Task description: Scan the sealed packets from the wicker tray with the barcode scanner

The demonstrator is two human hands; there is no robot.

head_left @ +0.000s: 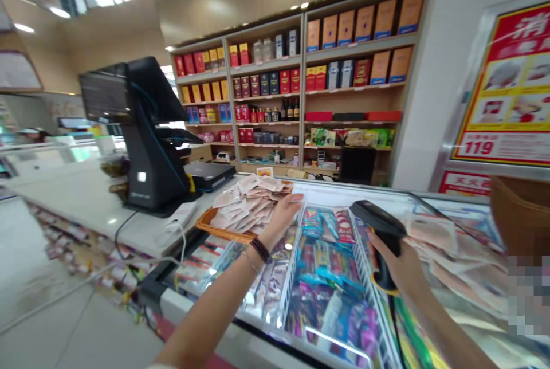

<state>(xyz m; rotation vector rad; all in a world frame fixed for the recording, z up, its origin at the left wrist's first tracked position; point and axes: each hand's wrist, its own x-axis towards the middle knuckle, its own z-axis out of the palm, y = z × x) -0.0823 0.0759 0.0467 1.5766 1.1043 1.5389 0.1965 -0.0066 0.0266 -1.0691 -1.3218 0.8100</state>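
My right hand [397, 263] is wrapped round the handle of a black handheld barcode scanner [378, 219] with yellow trim. Its head is up and points left, and a cable hangs below. My left hand [284, 217] is at the right side of a wicker basket [206, 221], fingers stretched out to the right, with nothing visible in them. Flat pale packets [243, 203] fill the basket. Below both hands lies a glass-topped freezer [330, 352] with wire dividers, holding colourful wrapped ice creams [329, 263].
More pale packets [455, 260] lie at the right, beside a brown bag [522, 214]. At the left a black checkout terminal [150, 145] stands on the white counter [86, 208], with a white power strip [180, 215] and loose cables. Shelves [270, 94] of boxed goods line the back.
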